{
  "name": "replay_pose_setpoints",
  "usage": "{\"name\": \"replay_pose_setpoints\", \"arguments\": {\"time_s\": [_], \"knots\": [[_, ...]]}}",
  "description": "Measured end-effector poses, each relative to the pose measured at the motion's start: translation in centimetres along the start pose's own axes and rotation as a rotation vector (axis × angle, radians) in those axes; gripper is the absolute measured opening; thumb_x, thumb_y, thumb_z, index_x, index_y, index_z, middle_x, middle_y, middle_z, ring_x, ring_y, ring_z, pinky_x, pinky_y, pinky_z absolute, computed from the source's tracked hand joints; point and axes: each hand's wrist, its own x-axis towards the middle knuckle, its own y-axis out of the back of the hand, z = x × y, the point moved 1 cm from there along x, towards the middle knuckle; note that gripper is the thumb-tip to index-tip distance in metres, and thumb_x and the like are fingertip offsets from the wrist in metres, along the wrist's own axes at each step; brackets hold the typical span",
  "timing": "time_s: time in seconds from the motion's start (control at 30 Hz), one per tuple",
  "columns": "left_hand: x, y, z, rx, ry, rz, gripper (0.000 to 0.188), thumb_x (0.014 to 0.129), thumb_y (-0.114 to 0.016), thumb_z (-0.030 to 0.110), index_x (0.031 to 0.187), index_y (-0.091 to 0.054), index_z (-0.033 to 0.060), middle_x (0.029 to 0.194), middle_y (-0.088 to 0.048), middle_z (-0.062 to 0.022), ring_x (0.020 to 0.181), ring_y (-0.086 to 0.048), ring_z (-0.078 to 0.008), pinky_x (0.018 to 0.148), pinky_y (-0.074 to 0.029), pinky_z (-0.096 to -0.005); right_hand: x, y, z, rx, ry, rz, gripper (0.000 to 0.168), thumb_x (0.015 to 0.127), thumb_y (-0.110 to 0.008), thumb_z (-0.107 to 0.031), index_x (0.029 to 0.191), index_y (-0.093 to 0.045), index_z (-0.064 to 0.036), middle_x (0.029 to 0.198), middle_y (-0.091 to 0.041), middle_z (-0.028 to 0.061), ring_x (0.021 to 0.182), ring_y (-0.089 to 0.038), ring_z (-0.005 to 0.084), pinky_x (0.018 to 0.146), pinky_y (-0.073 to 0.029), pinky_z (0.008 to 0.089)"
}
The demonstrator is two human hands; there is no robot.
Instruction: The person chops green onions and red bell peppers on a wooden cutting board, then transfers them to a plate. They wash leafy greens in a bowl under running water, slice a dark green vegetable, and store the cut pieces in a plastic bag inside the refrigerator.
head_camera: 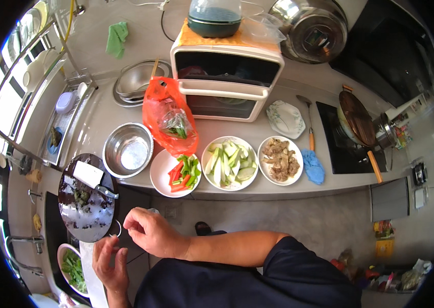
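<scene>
My left hand [111,263] is just below the near edge of a round dark chopping board [97,215]. Its fingers are apart and I see nothing in them. Beside it, my right hand [157,234] hangs in front of the counter, its fingers curled and the palm hidden. Close to both hands is the board's metal ring handle [119,228]. On the board lie a cleaver [88,174] with a dark handle and a small dark green clump of chopped food [81,197]. A steel bowl [127,150] stands beside the board.
Along the counter stand plates of cut peppers [180,175], pale green vegetable slices [232,161] and brownish meat [280,159]. Behind them are a red plastic bag [159,111] and a white oven [222,84]. A lidded wok [355,115] sits on the hob; leafy greens [73,267] fill a bowl lower left.
</scene>
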Motion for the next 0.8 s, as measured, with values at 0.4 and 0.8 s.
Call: {"name": "replay_pose_setpoints", "arguments": {"time_s": [0.4, 0.8], "knots": [[2.1, -5.8, -1.6, -0.354, -0.068, -0.072, 0.017, 0.087, -0.08, 0.017, 0.088, -0.068, 0.0054, 0.091, -0.069, -0.0054, 0.088, -0.064, -0.0219, 0.079, -0.049, -0.0354, -0.2, 0.8, -5.4, -0.298, 0.335, -0.003, 0.013, 0.089, -0.063, -0.003, 0.1, -0.056, -0.002, 0.097, -0.056, 0.0142, 0.093, -0.059, 0.0367, 0.082, -0.051, 0.0453], [2.0, 0.1, -5.5, -0.538, 0.219, -0.359, 0.02, 0.093, -0.083, 0.015, 0.102, -0.078, -0.0023, 0.109, -0.074, -0.0084, 0.108, -0.063, -0.0206, 0.097, -0.048, -0.0374, 2.2, -1.5, -3.3, -0.098, 0.057, -0.102, 0.015, 0.087, -0.063, 0.001, 0.099, -0.056, -0.002, 0.089, -0.06, 0.0135, 0.089, -0.063, 0.0331, 0.08, -0.051, 0.0429]]}}
